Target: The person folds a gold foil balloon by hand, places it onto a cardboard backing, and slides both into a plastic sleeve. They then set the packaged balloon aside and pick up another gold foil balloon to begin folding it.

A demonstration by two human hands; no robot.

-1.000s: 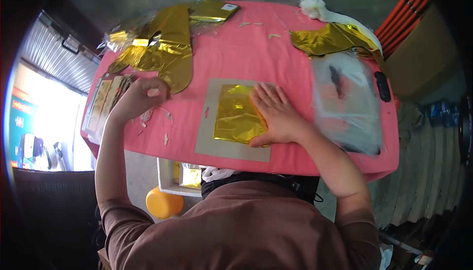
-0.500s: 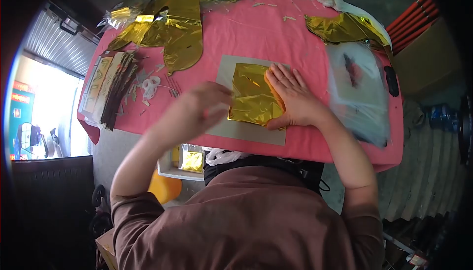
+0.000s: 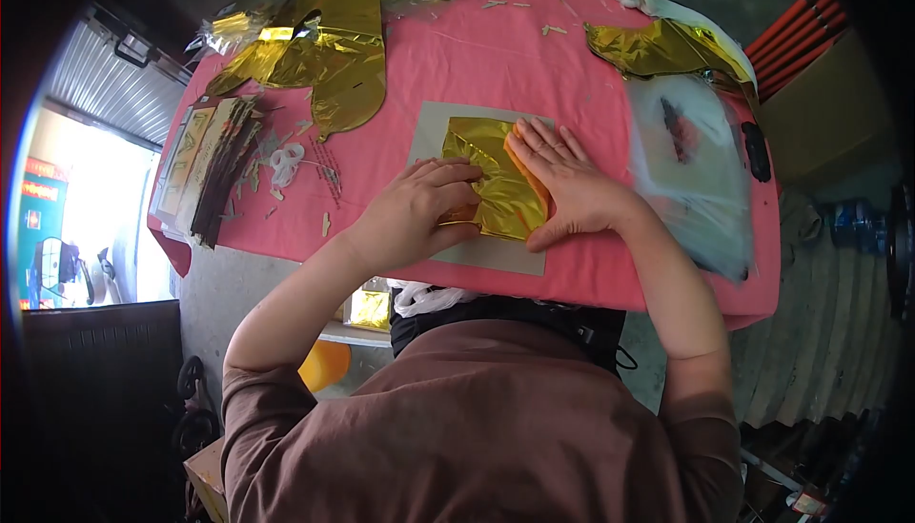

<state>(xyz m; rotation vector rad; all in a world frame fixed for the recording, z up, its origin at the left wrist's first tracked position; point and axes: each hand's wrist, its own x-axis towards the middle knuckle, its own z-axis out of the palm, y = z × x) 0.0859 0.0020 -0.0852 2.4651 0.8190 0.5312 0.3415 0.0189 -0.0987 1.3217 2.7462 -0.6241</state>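
A folded gold foil balloon (image 3: 507, 194) lies on a grey board (image 3: 431, 123) in front of me. My right hand (image 3: 577, 180) rests flat along its right side, fingers stretched out and thumb apart, with nothing gripped. On the other side, my left hand (image 3: 419, 206) has its fingers curled over the foil's left edge, thumb at the lower left corner. Those fingers hide part of that edge.
A pink cloth (image 3: 457, 56) covers the table. Flat gold foil balloons (image 3: 348, 84) lie at the far left, above a stack of cardboard pieces (image 3: 205, 165) and white string (image 3: 284, 163). To the right are a clear plastic bag (image 3: 686, 180) and another gold foil piece (image 3: 658, 51).
My left hand has moved right and come down onto the foil's left edge, its fingers now curled there. My right hand stays flat on the right side.
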